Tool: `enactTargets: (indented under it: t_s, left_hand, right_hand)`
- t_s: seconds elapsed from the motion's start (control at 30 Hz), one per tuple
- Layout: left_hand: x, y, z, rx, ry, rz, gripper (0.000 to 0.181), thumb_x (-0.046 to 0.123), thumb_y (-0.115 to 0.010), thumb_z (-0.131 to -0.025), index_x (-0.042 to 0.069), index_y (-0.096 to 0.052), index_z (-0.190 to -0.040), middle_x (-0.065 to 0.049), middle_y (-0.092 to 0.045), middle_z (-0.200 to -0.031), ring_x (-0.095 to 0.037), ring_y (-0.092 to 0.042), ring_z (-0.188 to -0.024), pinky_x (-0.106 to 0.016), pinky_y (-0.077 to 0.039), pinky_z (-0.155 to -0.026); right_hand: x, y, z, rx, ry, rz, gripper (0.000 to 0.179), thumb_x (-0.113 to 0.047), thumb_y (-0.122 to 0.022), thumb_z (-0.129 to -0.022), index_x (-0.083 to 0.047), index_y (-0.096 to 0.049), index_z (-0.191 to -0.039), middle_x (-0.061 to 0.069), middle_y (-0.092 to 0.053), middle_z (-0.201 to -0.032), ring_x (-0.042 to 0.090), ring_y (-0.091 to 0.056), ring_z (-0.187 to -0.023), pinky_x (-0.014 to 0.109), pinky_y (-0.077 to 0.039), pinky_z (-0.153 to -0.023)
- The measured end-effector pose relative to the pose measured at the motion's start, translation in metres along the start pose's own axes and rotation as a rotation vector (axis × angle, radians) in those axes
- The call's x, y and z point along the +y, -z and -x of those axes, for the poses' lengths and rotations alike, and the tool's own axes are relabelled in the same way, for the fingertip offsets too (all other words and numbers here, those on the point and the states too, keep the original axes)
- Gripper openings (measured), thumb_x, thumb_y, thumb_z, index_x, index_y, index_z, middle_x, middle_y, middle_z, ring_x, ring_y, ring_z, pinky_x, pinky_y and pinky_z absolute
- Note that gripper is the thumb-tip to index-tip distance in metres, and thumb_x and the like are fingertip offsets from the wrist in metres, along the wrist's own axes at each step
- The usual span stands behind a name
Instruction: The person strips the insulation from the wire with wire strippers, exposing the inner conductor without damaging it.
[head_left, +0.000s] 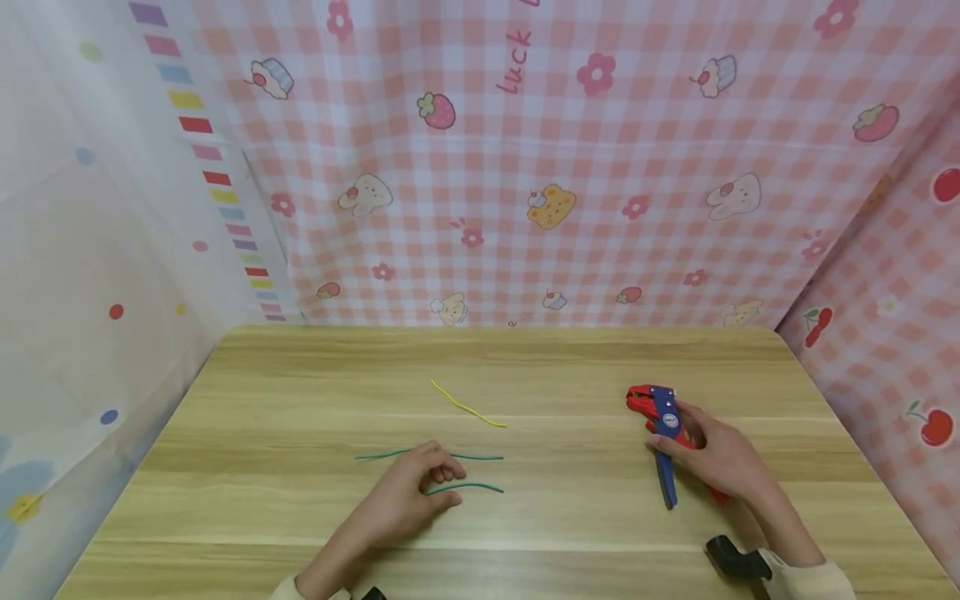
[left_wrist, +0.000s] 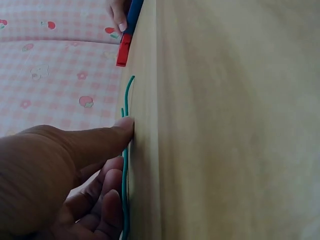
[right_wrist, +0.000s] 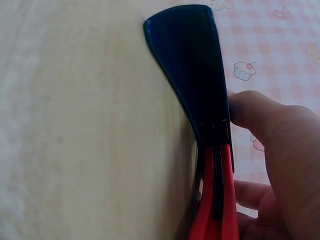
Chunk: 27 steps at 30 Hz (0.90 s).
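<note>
My left hand [head_left: 408,492] is low over the table around a short green wire [head_left: 480,486], its thumb and bent fingers standing apart with the wire between them. In the left wrist view the thumb [left_wrist: 107,140] crosses in front of the green wire [left_wrist: 125,200]. A second green wire [head_left: 375,456] runs behind this hand, its middle hidden. On the right, my right hand [head_left: 723,454] grips a red and blue wire stripper [head_left: 666,408], thumb across the handle; its jaws point away and to the left. The right wrist view shows the blue handle [right_wrist: 192,65] close up.
A yellow wire [head_left: 467,407] lies farther back on the wooden table [head_left: 300,375]. Patterned cloths [head_left: 480,167] hang behind the table and along both sides. Black wrist mounts [head_left: 738,558] sit at the sleeves.
</note>
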<state>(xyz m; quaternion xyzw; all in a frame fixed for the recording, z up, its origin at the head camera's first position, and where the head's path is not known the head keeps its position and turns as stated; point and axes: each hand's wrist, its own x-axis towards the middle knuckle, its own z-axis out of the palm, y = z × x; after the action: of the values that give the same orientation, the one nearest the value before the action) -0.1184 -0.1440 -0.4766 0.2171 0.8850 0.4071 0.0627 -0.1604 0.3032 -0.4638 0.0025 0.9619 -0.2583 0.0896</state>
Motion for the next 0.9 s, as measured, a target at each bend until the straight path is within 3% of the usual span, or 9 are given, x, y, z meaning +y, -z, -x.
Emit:
enactTargets:
  t_s: [0.27,0.37,0.5,0.67,0.9]
  left_hand:
    - [0.000,-0.002,-0.001,0.005,0.002,-0.014,0.014,0.011,-0.080,-0.088,0.020,-0.069,-0.087,0.007,-0.057,-0.084,-0.006,-0.052,-0.081,-0.020,-0.046,-0.072]
    - [0.001,-0.001,-0.001,0.003,0.007,-0.030,0.015,0.009,-0.078,-0.089,0.019,-0.068,-0.084,0.009,-0.055,-0.082,-0.004,-0.051,-0.079,-0.020,-0.046,-0.071]
    - [0.004,-0.001,-0.002,-0.001,0.012,-0.075,0.016,0.007,-0.076,-0.091,0.018,-0.066,-0.083,0.009,-0.053,-0.081,-0.003,-0.049,-0.077,-0.019,-0.045,-0.069]
    - [0.010,-0.001,-0.006,-0.009,-0.017,-0.179,0.017,0.007,-0.071,-0.093,0.016,-0.062,-0.083,0.009,-0.050,-0.080,-0.005,-0.046,-0.078,-0.022,-0.043,-0.071]
    - [0.014,0.006,-0.019,-0.126,0.027,-0.186,0.016,0.002,-0.061,-0.096,0.013,-0.058,-0.085,0.006,-0.055,-0.081,-0.011,-0.050,-0.080,-0.027,-0.045,-0.076]
  right_hand:
    - [-0.002,-0.001,0.000,-0.006,-0.022,0.010,0.101,-0.071,-0.063,-0.090,-0.001,-0.035,-0.157,0.008,-0.056,-0.094,0.021,-0.050,-0.076,0.029,-0.034,-0.059]
    - [-0.003,-0.001,0.000,-0.007,-0.025,0.046,0.106,-0.074,-0.064,-0.087,0.000,-0.034,-0.156,0.014,-0.061,-0.102,0.025,-0.055,-0.083,0.031,-0.040,-0.063]
    - [-0.005,-0.002,0.001,0.000,-0.008,0.091,0.113,-0.078,-0.066,-0.082,0.003,-0.035,-0.155,0.026,-0.066,-0.118,0.036,-0.062,-0.099,0.044,-0.052,-0.077]
    - [-0.006,-0.003,0.002,-0.006,-0.009,0.077,0.112,-0.077,-0.066,-0.083,0.003,-0.035,-0.155,0.034,-0.061,-0.130,0.046,-0.062,-0.112,0.056,-0.053,-0.085]
    - [-0.006,0.001,0.003,-0.034,-0.022,0.025,0.113,-0.075,-0.068,-0.083,0.002,-0.032,-0.156,0.034,-0.059,-0.133,0.044,-0.061,-0.112,0.054,-0.052,-0.085]
